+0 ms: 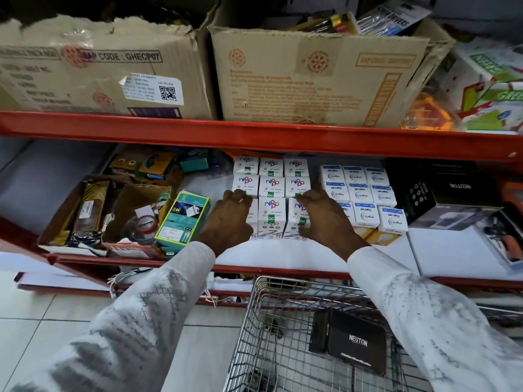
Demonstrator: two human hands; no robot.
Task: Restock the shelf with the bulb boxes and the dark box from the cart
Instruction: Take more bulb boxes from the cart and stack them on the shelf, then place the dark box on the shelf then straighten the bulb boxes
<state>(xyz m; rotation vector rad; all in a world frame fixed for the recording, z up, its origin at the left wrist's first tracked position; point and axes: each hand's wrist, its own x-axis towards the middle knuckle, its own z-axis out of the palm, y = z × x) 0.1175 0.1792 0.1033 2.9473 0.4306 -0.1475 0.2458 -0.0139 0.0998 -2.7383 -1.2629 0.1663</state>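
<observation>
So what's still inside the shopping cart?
A dark box printed NEUTON leans inside the wire cart, with another dark piece beside it. No bulb boxes show there. The person's right sleeve covers the cart's right side.

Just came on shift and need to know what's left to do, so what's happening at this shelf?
A person is restocking. Both hands, left hand and right hand, press on the block of white Nippo bulb boxes on the lower shelf, squaring them beside the Wipro boxes. The dark Neuton box still lies in the cart, not yet shelved.
</observation>
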